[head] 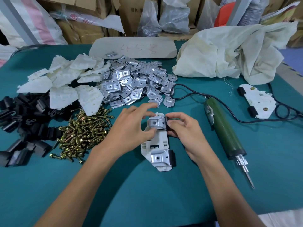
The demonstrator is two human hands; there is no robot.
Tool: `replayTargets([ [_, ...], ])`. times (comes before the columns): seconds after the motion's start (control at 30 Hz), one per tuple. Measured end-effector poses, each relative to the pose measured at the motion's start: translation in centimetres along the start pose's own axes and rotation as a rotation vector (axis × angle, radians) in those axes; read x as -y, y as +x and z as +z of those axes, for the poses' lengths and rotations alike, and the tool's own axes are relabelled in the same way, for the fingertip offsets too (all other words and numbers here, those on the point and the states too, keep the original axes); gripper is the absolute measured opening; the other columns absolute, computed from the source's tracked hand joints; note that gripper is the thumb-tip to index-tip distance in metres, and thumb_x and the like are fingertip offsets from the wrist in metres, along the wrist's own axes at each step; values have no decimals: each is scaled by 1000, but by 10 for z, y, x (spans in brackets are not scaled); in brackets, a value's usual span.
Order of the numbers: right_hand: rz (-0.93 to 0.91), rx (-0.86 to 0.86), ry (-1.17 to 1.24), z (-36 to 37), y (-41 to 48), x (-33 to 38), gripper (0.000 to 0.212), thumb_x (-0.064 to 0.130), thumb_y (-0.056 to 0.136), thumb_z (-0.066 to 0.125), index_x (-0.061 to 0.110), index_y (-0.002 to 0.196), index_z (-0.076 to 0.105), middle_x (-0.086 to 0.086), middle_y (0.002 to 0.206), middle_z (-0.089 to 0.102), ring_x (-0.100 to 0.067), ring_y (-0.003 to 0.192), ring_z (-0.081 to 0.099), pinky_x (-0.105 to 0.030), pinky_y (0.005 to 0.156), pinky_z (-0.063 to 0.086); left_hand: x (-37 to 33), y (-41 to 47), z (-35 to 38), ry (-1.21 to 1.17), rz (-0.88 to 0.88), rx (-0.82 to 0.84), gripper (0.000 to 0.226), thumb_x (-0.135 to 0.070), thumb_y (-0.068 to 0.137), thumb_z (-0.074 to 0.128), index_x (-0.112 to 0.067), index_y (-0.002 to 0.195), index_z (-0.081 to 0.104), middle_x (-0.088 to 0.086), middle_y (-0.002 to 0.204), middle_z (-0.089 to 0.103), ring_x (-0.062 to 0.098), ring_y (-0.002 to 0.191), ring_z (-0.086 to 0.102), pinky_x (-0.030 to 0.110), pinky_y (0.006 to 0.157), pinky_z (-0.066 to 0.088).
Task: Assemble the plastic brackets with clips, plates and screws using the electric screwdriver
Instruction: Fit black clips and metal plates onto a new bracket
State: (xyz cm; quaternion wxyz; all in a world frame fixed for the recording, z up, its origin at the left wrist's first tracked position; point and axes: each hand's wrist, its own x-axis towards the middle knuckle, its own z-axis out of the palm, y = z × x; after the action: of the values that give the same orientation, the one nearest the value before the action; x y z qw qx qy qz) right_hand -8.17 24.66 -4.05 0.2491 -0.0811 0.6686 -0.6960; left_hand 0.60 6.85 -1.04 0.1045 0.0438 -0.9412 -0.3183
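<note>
Left hand (131, 128) pinches the plate (155, 122) onto the far end of the bracket (159, 141) with curled fingers, while the right hand (185, 128) pinches the black clip (167, 123) on that end's right side. The bracket lies mid-desk (147, 194), long axis running away from the person, its near end already carrying plate and clip with the hole empty. Screws (82, 130) lie left, nearer the left hand; the screwdriver (224, 128) lies roughly parallel just right of the right hand, bit toward the near edge
</note>
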Motion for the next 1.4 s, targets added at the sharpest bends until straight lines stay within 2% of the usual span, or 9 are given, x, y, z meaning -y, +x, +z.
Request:
replayTargets([
  [0.13, 7, 12, -12, -1, -2, 1, 19, 8, 93, 72, 15, 110, 68, -13, 93, 79, -26, 85, 75, -36, 87, 60, 4, -2, 6, -50, 6, -29, 68, -34, 83, 76, -50, 140, 41, -30, 122, 65, 3, 117, 52, 40, 109, 36],
  [0.33, -35, -47, 133, 2, -5, 7, 26, -1, 86, 77, 12, 106, 68, -12, 88, 78, -20, 74, 73, -28, 71, 60, 12, -14, 22, -468, -152, -112, 55, -38, 85, 79, -46, 133, 54, -28, 124, 62, 1, 117, 59, 26, 93, 51],
  [0.43, -40, -33, 189, 3, -5, 8, 23, -3, 88, 74, 13, 104, 68, -14, 89, 77, -21, 76, 70, -29, 74, 60, 14, -17, 28, -628, -220, -43, 38, -53, 89, 69, -32, 120, 69, -18, 102, 71, 3, 89, 66, 24, 77, 53],
  [0.5, -30, -11, 194, 4, -6, 8, 23, -2, 89, 73, 14, 104, 68, -15, 90, 76, -21, 77, 70, -29, 75, 60, 15, -19, 30, -643, -194, -12, 50, -63, 88, 62, -16, 101, 72, -3, 76, 60, 10, 66, 50, 27, 61, 41],
  [0.6, -17, 9, 190, 4, -6, 8, 22, 0, 90, 73, 14, 106, 69, -17, 95, 77, -19, 78, 71, -27, 75, 60, 16, -19, 30, -699, -188, -19, 47, -62, 86, 65, -16, 87, 72, 3, 72, 56, 11, 64, 47, 24, 58, 39],
  [0.77, -30, 21, 191, 5, -6, 7, 21, 4, 89, 75, 17, 105, 69, -14, 95, 78, -20, 80, 68, -29, 79, 60, 20, -19, 31, -693, -172, -23, 46, -62, 86, 64, -17, 86, 72, 15, 75, 62, 11, 67, 50, 27, 61, 41],
  [0.93, -72, 14, 198, 8, -9, 8, 26, 11, 81, 81, 18, 104, 69, -11, 91, 77, -20, 78, 70, -30, 77, 60, 16, -21, 35, -485, -139, -46, 35, -57, 99, 47, -37, 70, 51, -19, 62, 45, 2, 57, 39, 15, 54, 30],
  [1.2, -221, -20, 141, 10, -10, 5, 25, 22, 72, 84, 27, 96, 77, -3, 97, 77, -15, 95, 69, -27, 88, 57, 16, -23, 35, -383, -62, -18, 64, -65, 97, 36, -5, 88, 57, 8, 80, 55, 19, 73, 49, 32, 64, 40],
  [1.4, -269, -47, 110, 10, -10, 2, 27, 22, 74, 83, 25, 100, 78, 3, 96, 79, -9, 93, 71, -24, 87, 57, 16, -23, 33, -382, -51, -34, 57, -65, 97, 36, -13, 82, 53, -8, 75, 49, 7, 70, 45, 21, 62, 36],
])
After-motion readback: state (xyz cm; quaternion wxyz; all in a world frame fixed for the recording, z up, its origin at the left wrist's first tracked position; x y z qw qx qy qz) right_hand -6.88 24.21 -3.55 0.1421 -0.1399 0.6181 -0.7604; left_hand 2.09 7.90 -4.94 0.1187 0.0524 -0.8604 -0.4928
